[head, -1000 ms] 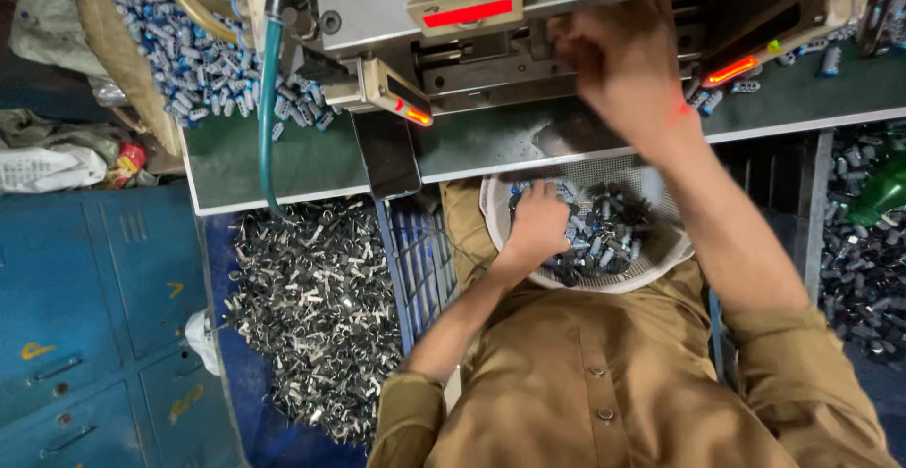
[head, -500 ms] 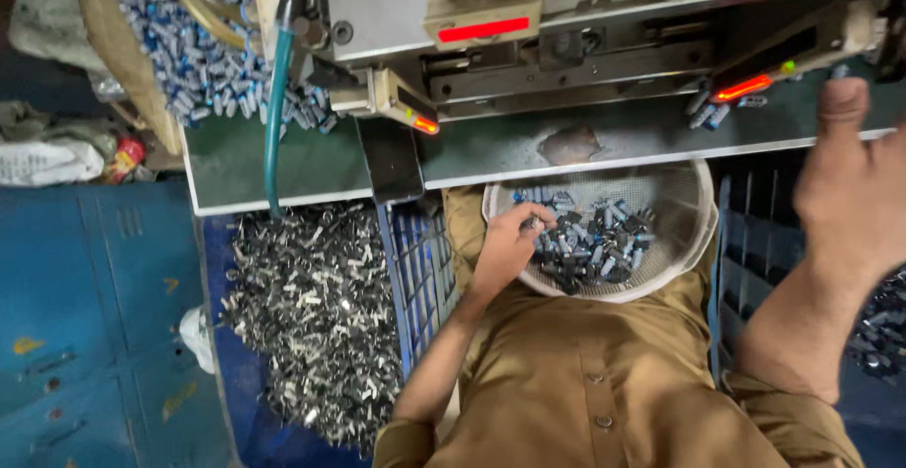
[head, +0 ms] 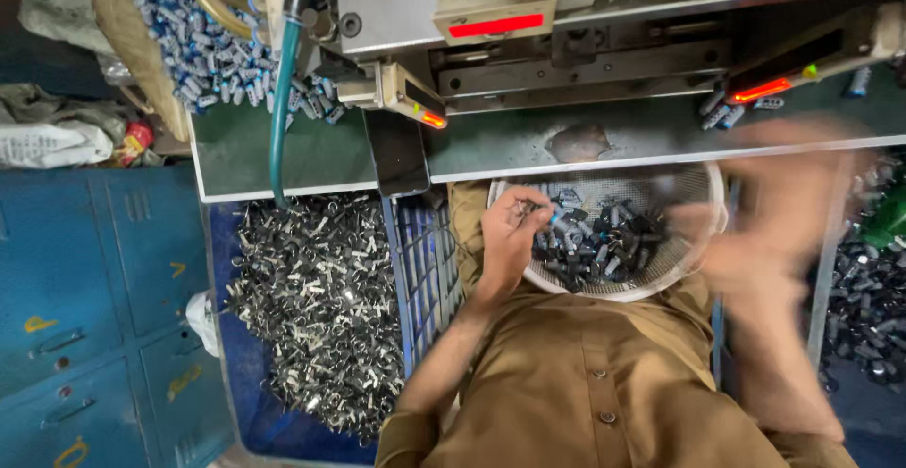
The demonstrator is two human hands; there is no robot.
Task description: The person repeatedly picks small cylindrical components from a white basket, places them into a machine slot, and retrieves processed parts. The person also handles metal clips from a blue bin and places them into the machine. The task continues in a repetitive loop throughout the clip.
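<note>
Small metal parts (head: 604,237), dark and silvery, heaped in round white mesh basket (head: 694,190) resting on lap, just under front edge of green surface (head: 321,157). Left hand (head: 510,232) dipped into left side of basket, fingertips (head: 525,209) pinching one small part at top of heap, other fingers curled in. Right hand (head: 783,213) over right rim of basket, heavily motion-blurred; grip state cannot tell, contents cannot tell. Khaki shirt (head: 604,383) with buttons filling lower middle, sleeves rolled at elbows

Grey press machine (head: 528,15) sitting on surface straight ahead, red light strip (head: 495,25) on its front panel, two smaller red-lit sensor bars left and right of work slot. Worn bare patch on surface just below slot. Green hose (head: 278,100) hanging down from machine's left side across surface edge. Woven basket (head: 123,43) at upper left piled with small blue-and-silver pieces (head: 203,43), some spilled onto surface beside machine. Few similar pieces lying near right sensor bar

Blue plastic crate (head: 415,270) left of knees, next to large heap of shiny finished metal pieces (head: 321,308) on floor. Another pile of dark parts at far right edge, partly hidden behind blurred arm. Blue metal cabinet (head: 85,317) at far left, crumpled white bags (head: 57,138) above it
</note>
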